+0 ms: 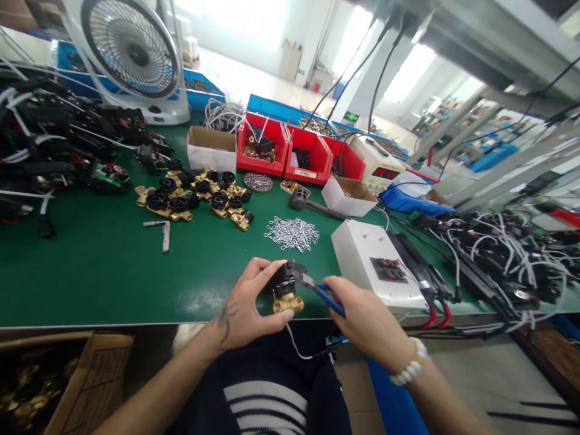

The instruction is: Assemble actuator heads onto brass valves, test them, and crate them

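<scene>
My left hand (254, 299) is closed around a brass valve (289, 303) with a black top, held upright over the table's front edge. A white cable hangs from it. In my right hand (357, 311) is a pair of pliers (324, 294) with blue handles, fingers wrapped round them. The plier jaws touch the black upper part of the valve; whether they grip a clip there is too small to tell. Beyond the hands lies a pile of silver wire clips (293, 234) on the green table (217, 266).
Several brass valves (170, 202) lie at the left, near a small hex-key-like tool (165, 235). Red bins (308, 160) and a white fan (136, 57) stand behind. A grey box with switches (376, 260) and cabled black units (502, 260) occupy the right.
</scene>
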A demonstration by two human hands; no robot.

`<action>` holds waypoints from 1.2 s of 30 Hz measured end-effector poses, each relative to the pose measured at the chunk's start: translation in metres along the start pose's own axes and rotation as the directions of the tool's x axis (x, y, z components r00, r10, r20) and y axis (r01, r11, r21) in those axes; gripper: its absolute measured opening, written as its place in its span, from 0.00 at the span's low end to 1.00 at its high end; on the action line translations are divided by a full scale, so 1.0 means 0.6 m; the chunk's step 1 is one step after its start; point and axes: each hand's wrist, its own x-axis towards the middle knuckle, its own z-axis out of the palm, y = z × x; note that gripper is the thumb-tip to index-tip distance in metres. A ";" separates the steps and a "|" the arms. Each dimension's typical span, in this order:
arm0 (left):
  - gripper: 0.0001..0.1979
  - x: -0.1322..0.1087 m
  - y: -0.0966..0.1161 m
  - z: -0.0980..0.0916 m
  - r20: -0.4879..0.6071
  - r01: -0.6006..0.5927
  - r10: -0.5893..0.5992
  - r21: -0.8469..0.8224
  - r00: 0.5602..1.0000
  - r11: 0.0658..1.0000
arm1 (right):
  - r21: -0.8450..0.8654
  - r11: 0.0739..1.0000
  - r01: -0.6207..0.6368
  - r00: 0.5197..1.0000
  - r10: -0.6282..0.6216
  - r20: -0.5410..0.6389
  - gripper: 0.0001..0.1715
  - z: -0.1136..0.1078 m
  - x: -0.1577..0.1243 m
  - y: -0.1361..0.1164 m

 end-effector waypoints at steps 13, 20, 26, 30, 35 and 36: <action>0.34 -0.001 -0.003 0.001 -0.008 0.008 -0.008 -0.016 1.000 1.000 | -0.086 0.996 0.026 0.999 -0.023 0.028 0.06 -0.003 0.006 -0.003; 0.32 -0.007 -0.005 -0.009 -0.217 0.092 -0.086 0.017 0.972 0.996 | -0.383 0.923 -0.029 0.961 0.132 0.244 0.28 0.037 0.000 0.006; 0.32 -0.005 -0.006 -0.021 -0.205 0.079 -0.053 0.123 0.977 0.989 | -0.311 0.942 0.122 0.941 -0.010 0.339 0.23 0.031 0.109 0.017; 0.34 -0.006 -0.008 -0.011 -0.176 0.036 0.004 0.224 0.984 0.974 | -0.405 0.914 -0.026 0.965 0.129 0.230 0.21 0.029 0.258 0.080; 0.36 -0.008 -0.012 -0.004 -0.193 0.024 0.024 0.242 0.981 0.970 | -0.415 0.908 -0.063 0.941 0.192 0.277 0.18 0.070 0.351 0.155; 0.36 -0.007 -0.012 -0.004 -0.188 0.037 0.008 0.233 0.982 0.972 | -0.409 0.911 -0.059 0.939 0.190 0.288 0.15 0.075 0.354 0.159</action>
